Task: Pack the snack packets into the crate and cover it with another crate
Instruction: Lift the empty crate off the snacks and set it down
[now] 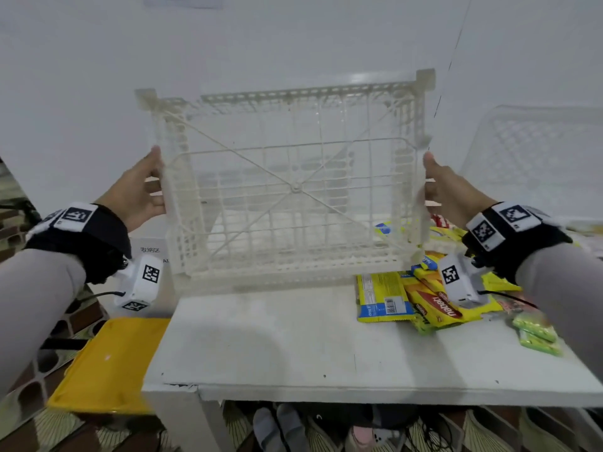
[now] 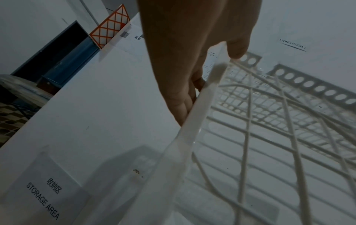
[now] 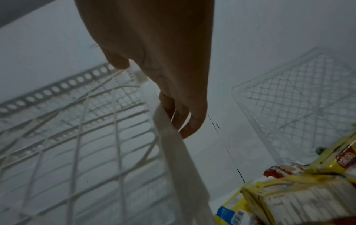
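translucent white lattice crate [image 1: 295, 187] held up over the far half of the white table [image 1: 293, 347], tipped so its gridded base with the diagonal cross ribs faces the head camera. left hand [image 1: 138, 194] clamped on the left wall, thumb on the near face, fingers wrapped behind the edge; same grip seen from the left wrist, with the fingers [image 2: 185, 105] tucked behind the crate rim. right hand [image 1: 452, 190] gripping the right wall the same way, thumb up along the edge; fingers [image 3: 192, 120] curled past the rim in the right wrist view. fingertips of both hands hidden behind the plastic from the head view. cannot tell whether the crate's lower edge touches the table or hangs just above it.

lying on the right of the table, a loose heap of snack packets [image 1: 434, 305], mostly yellow and red, partly covered by the right wrist camera and the crate's corner; print on them too blurred to read in full. green packets [image 1: 535, 334] at the near right edge of the heap. second clear crate [image 1: 535, 158] far right, faint against the white wall, cut off by the frame edge.

yellow tray [image 1: 107, 363] low on the left, beside the table. white sign [image 2: 46, 193] reading "storage area" on a white surface at left.
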Motion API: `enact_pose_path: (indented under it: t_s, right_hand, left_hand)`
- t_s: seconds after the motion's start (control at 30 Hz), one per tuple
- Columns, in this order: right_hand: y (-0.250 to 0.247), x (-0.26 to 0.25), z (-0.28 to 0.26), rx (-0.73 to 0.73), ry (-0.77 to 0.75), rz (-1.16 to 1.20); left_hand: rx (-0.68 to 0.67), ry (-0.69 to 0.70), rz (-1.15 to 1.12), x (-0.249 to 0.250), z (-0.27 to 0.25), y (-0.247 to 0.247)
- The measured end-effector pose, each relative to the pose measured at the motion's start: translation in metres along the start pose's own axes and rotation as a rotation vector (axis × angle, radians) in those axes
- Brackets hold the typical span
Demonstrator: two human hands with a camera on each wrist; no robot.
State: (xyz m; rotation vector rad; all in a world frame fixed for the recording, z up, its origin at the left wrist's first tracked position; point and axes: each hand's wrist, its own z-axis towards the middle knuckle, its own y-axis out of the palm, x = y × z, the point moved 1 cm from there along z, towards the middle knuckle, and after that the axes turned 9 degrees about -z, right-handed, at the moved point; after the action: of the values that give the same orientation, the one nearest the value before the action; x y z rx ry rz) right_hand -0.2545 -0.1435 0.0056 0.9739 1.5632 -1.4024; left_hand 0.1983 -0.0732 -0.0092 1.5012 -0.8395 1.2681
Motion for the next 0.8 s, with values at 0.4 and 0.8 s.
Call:
enact_pose_path:
  t_s: [0.4,0.8]
  right_hand:
    - [0.02,0.003,-0.005,-0.106,0.089,0.313]
    - [0.067,0.008,0.008,-0.143,-0.014,0.56]
  left_hand:
    - [-0.031,0.019,-0.175,0.002,0.014,-0.021]
    - [-0.064,0.065,-0.289,-0.009,0.018,-0.055]
